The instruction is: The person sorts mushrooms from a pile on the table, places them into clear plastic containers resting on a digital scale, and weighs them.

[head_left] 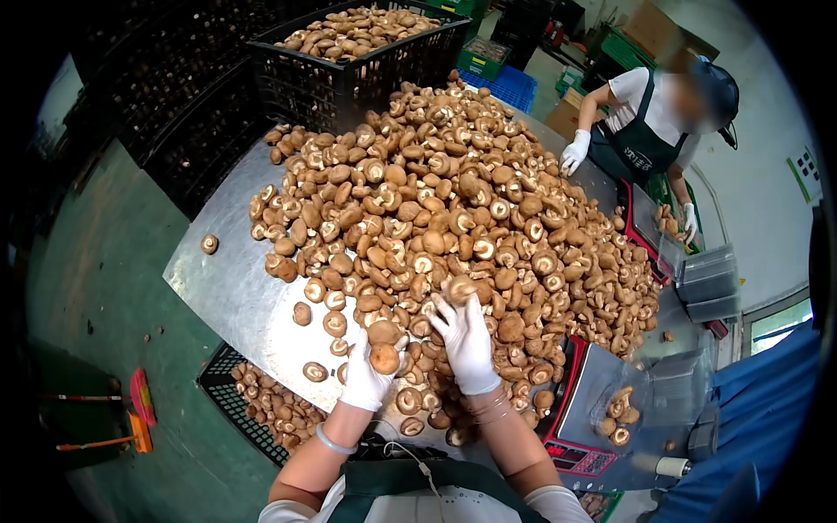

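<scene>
A large heap of brown mushrooms (436, 209) covers much of the metal table (209, 288). My left hand (366, 375), in a white glove, is at the heap's near edge with mushrooms (384, 356) in its palm and fingers. My right hand (466, 340), also gloved, is beside it over the heap, its fingers closed on a mushroom (460, 289). To the right of my right hand is a red-framed scale (575, 410) with several mushrooms (619, 417) on it in what looks like a clear tray.
A black crate (349, 87) full of mushrooms stands at the table's far side. Below the left edge is another crate (228, 399). A gloved co-worker (641, 131) stands at the far right by a second scale (643, 218). Clear trays (684, 383) are stacked at right.
</scene>
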### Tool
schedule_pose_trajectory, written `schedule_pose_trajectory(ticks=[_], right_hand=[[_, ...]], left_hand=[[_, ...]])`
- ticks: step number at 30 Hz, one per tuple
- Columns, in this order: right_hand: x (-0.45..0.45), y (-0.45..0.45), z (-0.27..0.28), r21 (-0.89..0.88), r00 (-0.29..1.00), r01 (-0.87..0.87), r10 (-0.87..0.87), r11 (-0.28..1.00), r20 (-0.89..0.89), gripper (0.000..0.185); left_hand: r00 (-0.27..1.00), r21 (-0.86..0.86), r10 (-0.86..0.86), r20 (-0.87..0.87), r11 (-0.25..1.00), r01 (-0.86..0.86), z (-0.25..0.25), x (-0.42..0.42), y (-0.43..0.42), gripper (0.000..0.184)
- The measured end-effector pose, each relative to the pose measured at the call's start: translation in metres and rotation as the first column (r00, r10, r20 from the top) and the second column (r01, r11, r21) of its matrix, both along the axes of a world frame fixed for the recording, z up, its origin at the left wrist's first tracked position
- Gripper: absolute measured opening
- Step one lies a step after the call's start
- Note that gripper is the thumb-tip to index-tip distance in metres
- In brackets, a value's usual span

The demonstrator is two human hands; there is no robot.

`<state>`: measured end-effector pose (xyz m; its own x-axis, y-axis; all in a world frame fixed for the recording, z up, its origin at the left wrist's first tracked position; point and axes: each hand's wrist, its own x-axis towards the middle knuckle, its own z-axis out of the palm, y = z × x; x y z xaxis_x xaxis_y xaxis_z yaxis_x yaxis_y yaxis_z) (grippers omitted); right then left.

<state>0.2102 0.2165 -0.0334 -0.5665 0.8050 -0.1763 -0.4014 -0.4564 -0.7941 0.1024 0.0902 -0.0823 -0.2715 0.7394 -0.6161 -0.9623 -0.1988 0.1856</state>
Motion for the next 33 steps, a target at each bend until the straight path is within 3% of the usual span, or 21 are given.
schedule_pose_trajectory(ticks=[1,2,3,4,5,7,9,11,13,15,18,19,21,23,25,27,29,30,33], right_hand=[[0.006,0.004,-0.017,-0.189,0.999,-0.012,0.002,0.982,-0.048,0.059],[0.008,0.000,-0.014,-0.240,0.989,-0.122,0.138,0.963,0.055,0.071],[0.008,-0.012,-0.013,-0.265,0.964,-0.215,0.248,0.940,0.097,0.070],[0.008,-0.022,-0.014,-0.251,0.948,-0.302,0.318,0.920,0.028,0.066],[0.008,-0.034,-0.017,-0.236,0.921,-0.385,0.388,0.892,-0.036,0.062],[0.010,-0.044,-0.027,-0.361,0.900,-0.434,0.379,0.825,-0.216,0.053],[0.013,-0.045,-0.018,-0.412,0.856,-0.492,0.340,0.767,-0.388,0.049],[0.018,-0.052,-0.008,-0.365,0.906,-0.406,0.320,0.838,-0.276,0.048],[0.033,-0.059,-0.013,-0.217,0.900,-0.413,0.360,0.885,-0.246,0.054],[0.043,-0.062,-0.006,-0.350,0.935,-0.317,0.229,0.881,-0.271,0.061],[0.075,-0.065,-0.015,-0.308,0.913,-0.372,0.285,0.876,-0.293,0.070],[0.085,-0.068,-0.023,-0.183,0.941,-0.326,0.299,0.927,-0.159,0.064],[0.096,-0.073,-0.020,-0.310,0.964,-0.266,0.242,0.913,-0.113,0.066],[0.105,-0.084,-0.017,-0.347,0.969,-0.245,0.219,0.905,-0.115,0.065],[0.113,-0.095,-0.011,-0.292,0.970,-0.245,0.232,0.924,-0.077,0.062],[0.121,-0.105,-0.004,-0.262,0.968,-0.243,0.249,0.934,-0.013,0.059],[0.133,-0.113,-0.003,-0.227,0.963,-0.246,0.263,0.942,0.048,0.056],[0.141,-0.117,-0.007,-0.169,0.948,-0.276,0.297,0.946,0.112,0.053],[0.162,-0.131,0.001,-0.115,0.939,-0.269,0.287,0.956,0.188,0.047]], left_hand=[[1.000,0.001,0.004,-0.001,1.000,-0.004,0.009,0.002,0.000,0.046],[0.937,0.007,0.000,-0.348,1.000,0.002,0.017,0.003,0.001,0.047],[0.759,0.011,-0.002,-0.651,1.000,0.012,0.023,0.003,0.002,0.048],[0.559,0.007,-0.077,-0.826,0.989,0.147,0.028,0.002,-0.001,0.047],[0.455,-0.054,-0.166,-0.875,0.967,0.248,0.033,0.001,-0.002,0.041],[0.055,-0.244,-0.280,-0.959,0.905,0.350,0.049,-0.001,-0.007,0.036],[0.051,-0.207,-0.230,-0.972,0.937,0.283,0.058,-0.004,-0.017,0.032],[0.049,-0.212,-0.231,-0.972,0.945,0.250,0.070,-0.014,-0.037,0.032],[0.045,-0.323,-0.339,-0.940,0.924,0.206,0.074,-0.025,-0.061,0.026],[-0.007,-0.450,-0.457,-0.889,0.871,0.196,0.079,-0.028,-0.091,0.021],[0.068,-0.434,-0.509,-0.858,0.790,0.432,0.051,-0.022,-0.137,0.018],[-0.052,-0.456,-0.499,-0.865,0.737,0.499,0.046,-0.018,-0.147,0.018],[-0.100,-0.483,-0.539,-0.837,0.639,0.599,0.035,-0.008,-0.161,0.021],[0.027,-0.317,-0.449,-0.893,0.670,0.672,0.025,0.008,-0.160,0.031],[-0.064,-0.304,-0.381,-0.922,0.614,0.728,0.017,0.023,-0.148,0.034],[-0.064,-0.295,-0.444,-0.894,0.474,0.830,0.004,0.039,-0.139,0.035],[-0.351,-0.537,-0.630,-0.693,0.125,0.834,-0.008,0.048,-0.134,0.035],[-0.548,-0.650,-0.454,-0.703,0.099,0.753,-0.016,0.050,-0.133,0.033],[-0.791,-0.816,-0.199,-0.578,0.128,0.564,-0.004,0.070,-0.137,0.016]])
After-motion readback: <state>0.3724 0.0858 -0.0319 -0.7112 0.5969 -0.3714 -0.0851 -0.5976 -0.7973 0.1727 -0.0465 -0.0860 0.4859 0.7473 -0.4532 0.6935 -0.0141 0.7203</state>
